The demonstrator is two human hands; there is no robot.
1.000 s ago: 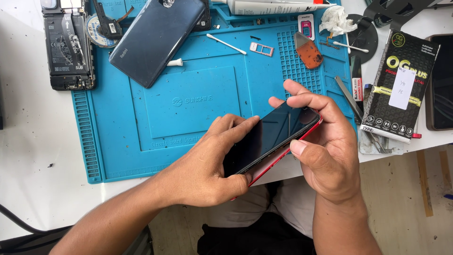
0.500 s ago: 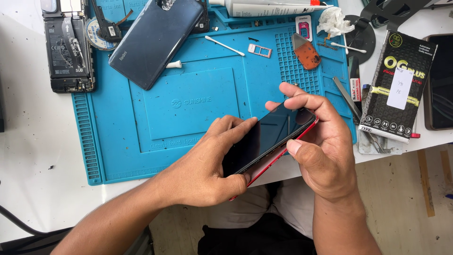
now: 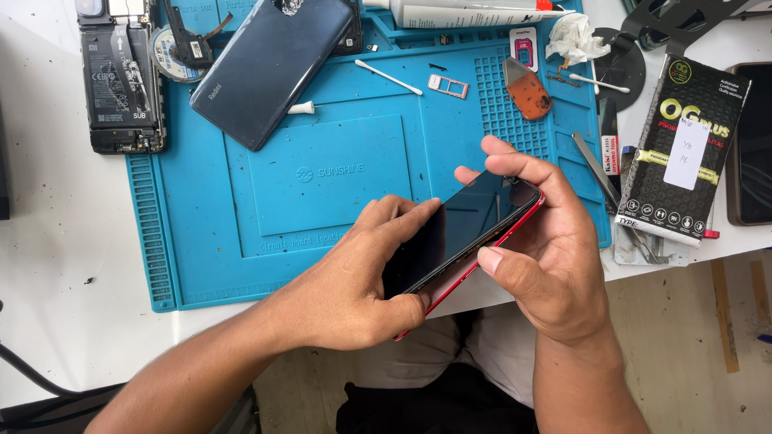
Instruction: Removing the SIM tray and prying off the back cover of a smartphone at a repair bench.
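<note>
Both my hands hold a red-framed phone [image 3: 470, 229] with a dark screen, tilted over the near right corner of a blue work mat [image 3: 322, 193]. My left hand [image 3: 354, 281] grips the lower end, its fingers laid across the glass. My right hand [image 3: 547, 249] cups the upper end, the thumb on the red side edge and the fingertips on the top corner.
On the mat lie a dark blue back cover [image 3: 269, 68], a cotton swab [image 3: 390, 78], a SIM tray [image 3: 448, 86] and an orange pick [image 3: 528, 94]. An opened phone body [image 3: 121, 84] lies at the far left. A black box [image 3: 683, 153], tweezers [image 3: 599, 170] and a glue tube [image 3: 474, 14] are to the right and back.
The view has shifted slightly. My right hand's fingers have curled a little more over the phone's top corner. The phone stays in both hands.
</note>
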